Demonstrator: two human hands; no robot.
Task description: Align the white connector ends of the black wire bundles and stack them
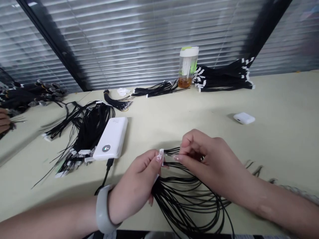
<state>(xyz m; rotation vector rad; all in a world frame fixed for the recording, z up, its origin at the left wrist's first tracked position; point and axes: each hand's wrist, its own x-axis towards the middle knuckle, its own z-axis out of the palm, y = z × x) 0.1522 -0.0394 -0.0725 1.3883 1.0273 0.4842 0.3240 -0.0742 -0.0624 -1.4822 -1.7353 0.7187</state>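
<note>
My left hand (136, 186) is closed in a pinch on a small white connector (161, 156), and a bundle of thin black wires (189, 202) hangs from its palm down to the table's near edge. A pale bracelet sits on that wrist. My right hand (211, 159) is closed too, its fingertips pinching black wires right beside the connector. Both hands meet just above the cream table (174, 119), near its front.
A white power bank (112, 137) with a black cable lies left of my hands, beside a pile of black wire harnesses (84, 132). More bundles (224, 78), a clear bottle (188, 66) and a white earbud case (244, 118) lie farther back. Another person's hand (3, 121) is at far left.
</note>
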